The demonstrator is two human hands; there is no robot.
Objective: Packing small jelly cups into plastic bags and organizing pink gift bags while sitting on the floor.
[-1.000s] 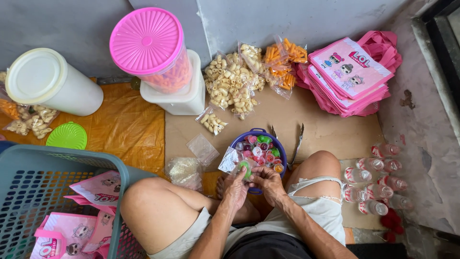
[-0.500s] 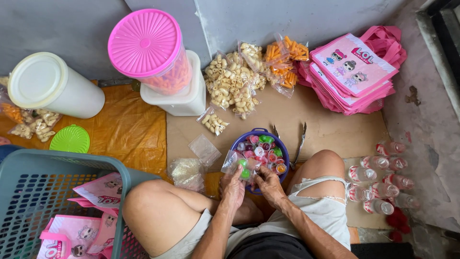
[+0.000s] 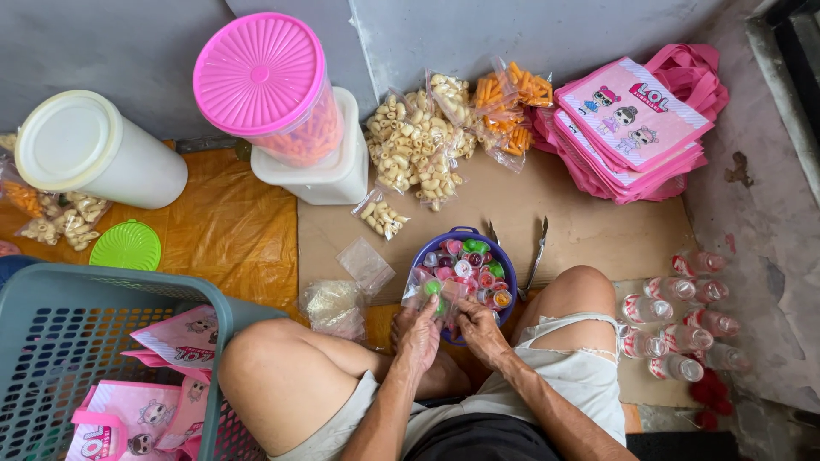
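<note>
Hands meet over the near rim of the purple bowl (image 3: 504,271), which sits on the cardboard sheet (image 3: 589,230) between the person's knees. The left hand (image 3: 418,335) pinches a small clear plastic bag (image 3: 424,288) by its lower edge, a green jelly cup (image 3: 434,288) already showing through it; the right hand (image 3: 478,329) is closed on the bag's other side, though whether its fingers also hold a cup I cannot tell. To do this well, I judge the bag's mouth should be kept spread by both thumbs and held directly above the bowl, so any cup that slips drops back among the coloured jelly cups (image 3: 470,269) and does not roll toward the tongs (image 3: 535,256) or the far-edge snack bags (image 3: 418,149).
</note>
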